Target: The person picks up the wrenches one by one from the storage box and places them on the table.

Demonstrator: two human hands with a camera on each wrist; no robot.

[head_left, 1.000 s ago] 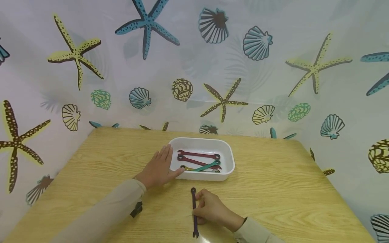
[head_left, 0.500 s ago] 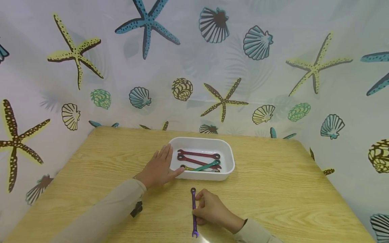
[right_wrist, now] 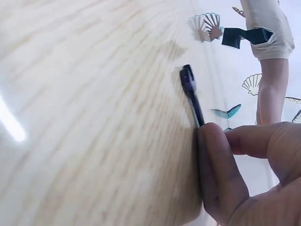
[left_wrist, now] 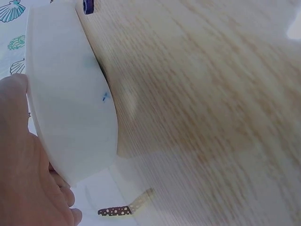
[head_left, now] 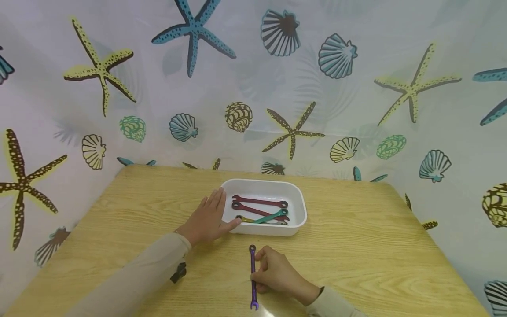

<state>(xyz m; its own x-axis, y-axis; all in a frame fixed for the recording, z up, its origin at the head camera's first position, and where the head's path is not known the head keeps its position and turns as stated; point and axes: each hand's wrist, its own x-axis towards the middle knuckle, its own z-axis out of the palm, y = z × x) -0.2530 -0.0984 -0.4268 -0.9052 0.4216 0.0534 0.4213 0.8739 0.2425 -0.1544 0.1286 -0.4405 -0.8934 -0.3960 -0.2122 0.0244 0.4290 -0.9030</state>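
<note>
Right hand [head_left: 277,275] pinches purple wrench [head_left: 252,275] just before the tray [head_left: 299,220]; left hand [head_left: 207,220] flat against tray's left wall, fingers straight.

Five wrenches, four in one white tray [head_left: 299,207], one purple wrench [head_left: 252,275] on one table [head_left: 356,246]

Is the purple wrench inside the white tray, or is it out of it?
Out. The purple wrench lies flat on the wooden table, in front of the white tray and apart from it. The right hand pinches its shaft.
</note>
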